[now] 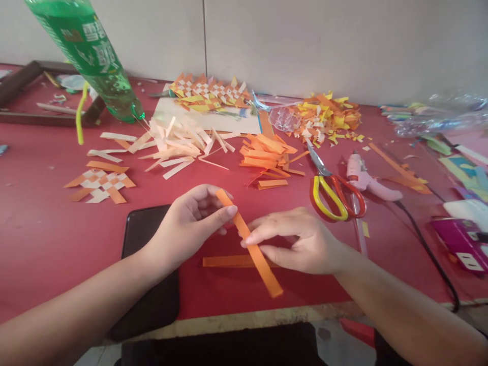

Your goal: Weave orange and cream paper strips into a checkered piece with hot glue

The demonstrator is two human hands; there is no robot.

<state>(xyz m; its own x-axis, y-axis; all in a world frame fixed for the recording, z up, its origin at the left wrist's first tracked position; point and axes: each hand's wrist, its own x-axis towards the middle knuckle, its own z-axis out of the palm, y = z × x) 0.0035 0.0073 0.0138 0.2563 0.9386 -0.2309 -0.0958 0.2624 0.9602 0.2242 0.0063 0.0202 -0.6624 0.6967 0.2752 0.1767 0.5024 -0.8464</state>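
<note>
Between my two hands is an orange paper strip [263, 268], held slanting above the table. My left hand [196, 216] pinches it near its upper end, thumb on top. My right hand [295, 238] grips the same strip around its middle. Under them another orange strip [224, 261] lies flat on the red table, partly hidden by my right hand. Beyond my hands are a pile of short orange strips [267, 152] and a pile of pale strips [179, 140]. To the left lies a small woven orange and white paper piece [101, 183].
A black phone [147, 234] lies beside my left forearm. Scissors [330, 190] and a pink glue gun [368, 178] with a cord lie at right, near a magenta device [461, 244]. A green bottle [86, 56], woven strips [209, 91] and paper scraps [328, 117] are at the back.
</note>
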